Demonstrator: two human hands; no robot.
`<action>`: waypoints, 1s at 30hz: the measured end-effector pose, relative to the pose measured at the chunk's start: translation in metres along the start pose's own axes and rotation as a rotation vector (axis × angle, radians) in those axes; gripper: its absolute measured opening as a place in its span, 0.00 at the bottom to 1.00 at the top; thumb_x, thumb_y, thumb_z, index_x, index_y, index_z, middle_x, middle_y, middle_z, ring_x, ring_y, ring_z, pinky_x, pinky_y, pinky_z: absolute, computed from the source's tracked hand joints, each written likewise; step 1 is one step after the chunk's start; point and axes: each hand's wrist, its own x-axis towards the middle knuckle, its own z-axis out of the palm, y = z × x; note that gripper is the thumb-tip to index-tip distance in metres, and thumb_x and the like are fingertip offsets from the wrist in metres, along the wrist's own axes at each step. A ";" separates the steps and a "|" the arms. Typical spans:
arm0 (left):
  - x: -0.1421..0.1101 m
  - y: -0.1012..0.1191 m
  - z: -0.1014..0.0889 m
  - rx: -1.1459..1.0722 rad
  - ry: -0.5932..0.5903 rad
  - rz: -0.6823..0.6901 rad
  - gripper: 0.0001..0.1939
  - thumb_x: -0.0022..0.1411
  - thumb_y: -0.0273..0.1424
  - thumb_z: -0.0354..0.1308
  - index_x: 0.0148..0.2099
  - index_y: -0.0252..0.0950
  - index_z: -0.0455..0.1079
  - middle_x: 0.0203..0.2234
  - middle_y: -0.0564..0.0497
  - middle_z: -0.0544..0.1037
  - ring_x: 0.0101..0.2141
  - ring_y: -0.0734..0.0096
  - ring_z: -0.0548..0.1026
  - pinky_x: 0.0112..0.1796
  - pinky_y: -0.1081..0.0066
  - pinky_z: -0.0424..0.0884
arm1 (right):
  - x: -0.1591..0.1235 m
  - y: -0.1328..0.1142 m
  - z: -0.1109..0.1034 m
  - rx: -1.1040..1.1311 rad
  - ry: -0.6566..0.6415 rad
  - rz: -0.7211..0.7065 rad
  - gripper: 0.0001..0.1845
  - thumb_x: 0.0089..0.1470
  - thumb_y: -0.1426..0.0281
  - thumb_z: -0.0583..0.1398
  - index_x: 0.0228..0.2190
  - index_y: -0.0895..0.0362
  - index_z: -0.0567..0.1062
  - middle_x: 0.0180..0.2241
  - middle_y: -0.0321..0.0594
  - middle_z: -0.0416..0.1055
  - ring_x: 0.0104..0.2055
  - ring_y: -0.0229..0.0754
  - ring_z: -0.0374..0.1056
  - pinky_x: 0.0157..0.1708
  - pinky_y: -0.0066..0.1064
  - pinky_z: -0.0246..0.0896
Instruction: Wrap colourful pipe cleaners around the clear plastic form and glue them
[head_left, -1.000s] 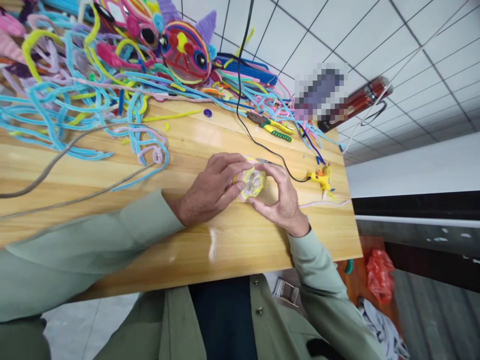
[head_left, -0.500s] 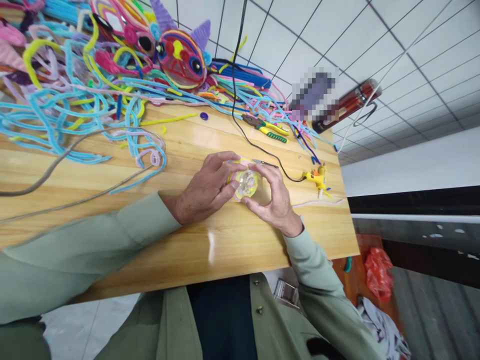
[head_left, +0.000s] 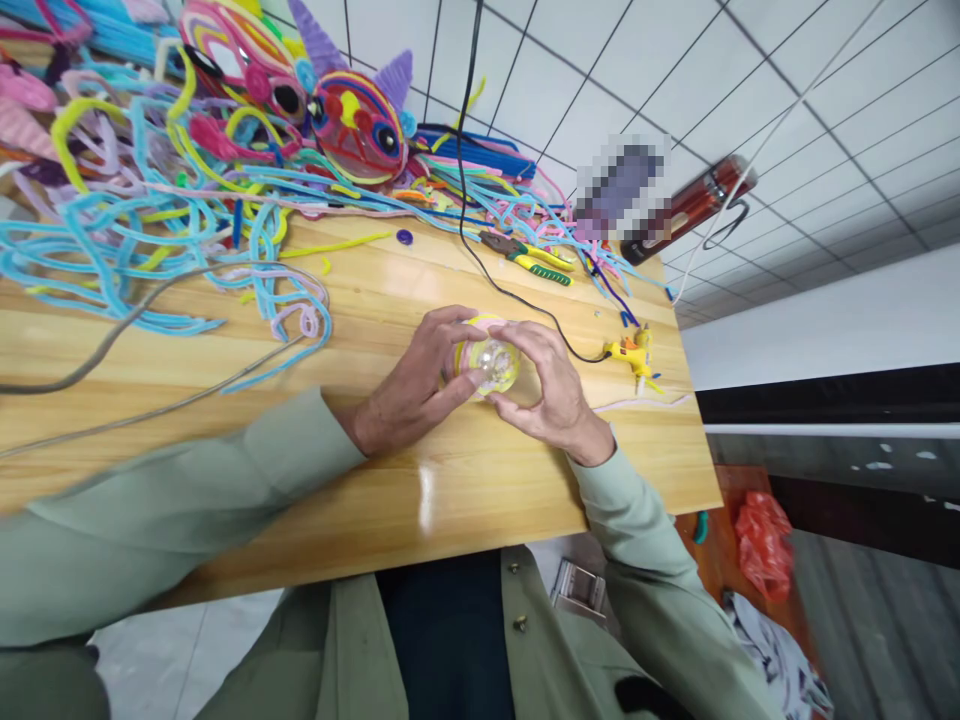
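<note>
Between my two hands is a clear plastic bottle piece (head_left: 501, 370), round and see-through, with yellow and pink pipe cleaner around it. My left hand (head_left: 421, 378) grips its left side, thumb on the clear face and fingers over the far edge. On the opposite side my right hand (head_left: 549, 388) curves around the rim, thumb near and fingers far. My fingers cover part of the piece. A yellow glue gun (head_left: 634, 352) lies to the right of my hands, its black cord (head_left: 517, 296) running behind them.
Pliers (head_left: 525, 256) with green-yellow handles lie beyond my hands. A heap of pipe cleaners (head_left: 112, 230) covers the table's left and back, with a finished-looking colourful fish figure (head_left: 360, 125) on it. A red thermos (head_left: 690, 208) stands by the tiled wall.
Both hands keep their hold on the plastic piece, which is tilted slightly differently. The left thumb has shifted a little to the right across it. The whole view has moved slightly.
</note>
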 end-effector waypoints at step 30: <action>-0.002 0.004 -0.005 0.061 -0.066 0.006 0.23 0.84 0.35 0.54 0.75 0.48 0.55 0.68 0.41 0.66 0.70 0.56 0.67 0.71 0.49 0.70 | -0.012 -0.006 0.000 -0.006 0.043 0.019 0.44 0.68 0.59 0.69 0.77 0.48 0.59 0.64 0.51 0.79 0.66 0.59 0.77 0.65 0.60 0.78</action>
